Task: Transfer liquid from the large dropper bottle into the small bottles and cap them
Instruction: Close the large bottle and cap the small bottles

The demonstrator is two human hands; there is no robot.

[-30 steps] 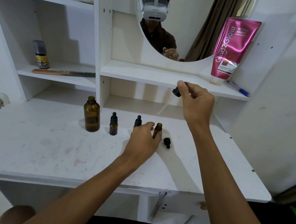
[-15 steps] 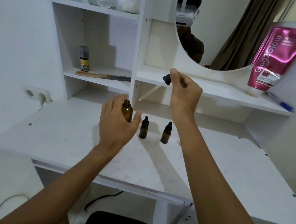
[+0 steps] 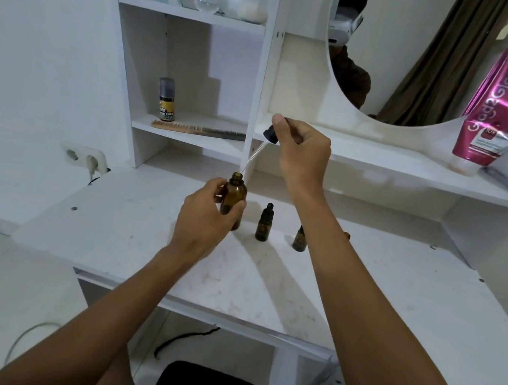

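Dropper heading back to the large bottle for a refill.

The left hand (image 3: 204, 218) has left the small bottles and now grasps the large dropper bottle (image 3: 233, 201), standing on the counter (image 3: 136, 227) left of them. The right hand (image 3: 302, 156) pinches the dropper (image 3: 259, 149) by its black bulb, and its glass tip has swung down to just above the bottle's open neck. I judge another draw of liquid is coming, so filling is not finished. Counted: one large bottle, one dropper, two capped small bottles, the nearer-left one (image 3: 264, 223) and one (image 3: 300, 239) partly behind the right forearm. A sliver of brown (image 3: 346, 234) past the arm may be a third; cannot tell.
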